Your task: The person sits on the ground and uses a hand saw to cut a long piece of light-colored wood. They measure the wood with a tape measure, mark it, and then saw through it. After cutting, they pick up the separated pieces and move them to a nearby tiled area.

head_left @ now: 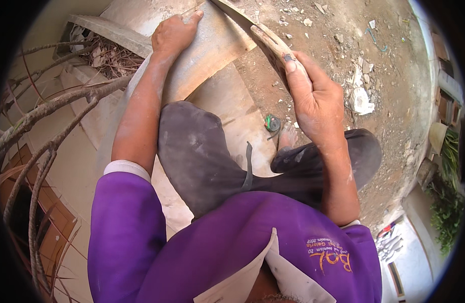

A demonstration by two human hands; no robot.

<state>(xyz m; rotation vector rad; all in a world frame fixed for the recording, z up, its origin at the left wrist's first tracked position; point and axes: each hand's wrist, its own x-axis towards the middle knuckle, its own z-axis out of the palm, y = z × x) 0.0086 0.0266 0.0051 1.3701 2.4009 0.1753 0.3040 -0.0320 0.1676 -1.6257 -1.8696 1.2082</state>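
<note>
Dirt gnd, R fingers gripping wood hdl, L fingers on sheet, grip unclear.

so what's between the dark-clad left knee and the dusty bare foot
In the head view, pale stained sheet and a round green-black tape measure.

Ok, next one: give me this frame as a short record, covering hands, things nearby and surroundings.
Left hand: on a pale flat sheet
Right hand: closed around the handle of a wooden-handled bladed tool
Near the foot: green-and-black tape measure
Left side: bare branches
Right side: rubble-strewn ground
Unclear: whether blade touches sheet
</note>
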